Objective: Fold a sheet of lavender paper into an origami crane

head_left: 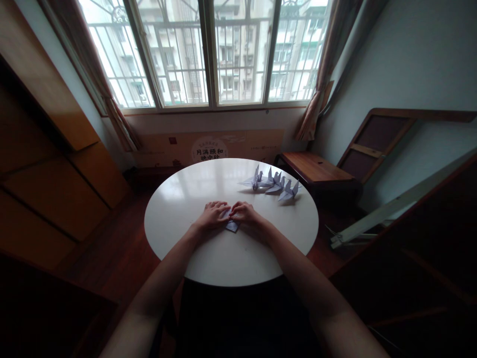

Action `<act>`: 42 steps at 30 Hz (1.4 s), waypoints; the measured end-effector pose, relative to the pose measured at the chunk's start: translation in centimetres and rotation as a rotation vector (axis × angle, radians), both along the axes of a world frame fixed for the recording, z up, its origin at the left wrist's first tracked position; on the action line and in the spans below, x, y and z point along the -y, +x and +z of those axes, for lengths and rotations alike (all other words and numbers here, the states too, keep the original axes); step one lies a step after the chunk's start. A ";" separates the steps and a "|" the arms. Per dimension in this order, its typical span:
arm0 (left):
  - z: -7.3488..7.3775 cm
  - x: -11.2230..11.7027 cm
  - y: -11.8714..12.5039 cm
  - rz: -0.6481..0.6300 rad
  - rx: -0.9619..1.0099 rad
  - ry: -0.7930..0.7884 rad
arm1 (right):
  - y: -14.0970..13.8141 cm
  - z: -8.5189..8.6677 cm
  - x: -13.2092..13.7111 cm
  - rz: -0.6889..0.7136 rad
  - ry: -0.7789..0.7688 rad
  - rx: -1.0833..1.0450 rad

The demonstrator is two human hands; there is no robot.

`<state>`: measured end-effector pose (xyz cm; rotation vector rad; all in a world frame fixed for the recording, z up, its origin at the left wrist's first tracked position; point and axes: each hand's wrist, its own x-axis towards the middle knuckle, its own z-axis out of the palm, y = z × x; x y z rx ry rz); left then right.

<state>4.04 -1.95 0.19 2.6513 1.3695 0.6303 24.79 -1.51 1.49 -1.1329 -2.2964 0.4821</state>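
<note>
While both forearms reach forward from the near edge of the round white worktop [186,199], the left hand [214,215] and the right hand [244,213] meet just short of its middle, knuckles up and fingertips touching. Under and between them lies a small piece of folded paper [231,226], pale purple, flat on the worktop, with one corner poking out toward the person. Both hands bear down on it with bent fingers. Whether either grip actually pinches a fold or only presses on the sheet is too small to tell.

Farther back and to the right, well apart from the hands, a cluster of paper cranes [274,183] in the same pale purple stands in a loose row on the worktop, wings up.

Beyond the worktop, a flat cardboard box [208,146] with printed characters leans against the wall below a wide barred window [208,49]. Curtains [115,119] hang gathered at both sides of it. A low wooden bench [313,168] sits to the right of the worktop, and a wooden cupboard [55,189] fills the left side.
</note>
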 end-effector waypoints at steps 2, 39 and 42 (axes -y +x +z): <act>-0.2 -0.1 0.0 0.023 -0.001 -0.004 | 0.0 0.0 -0.1 -0.002 0.004 0.010; 0.4 -0.1 0.2 -0.137 0.351 -0.056 | 0.1 -0.5 0.0 -0.203 0.040 0.155; 0.3 -0.3 0.2 -0.128 0.348 -0.066 | 0.0 -0.4 0.0 -0.210 0.015 0.154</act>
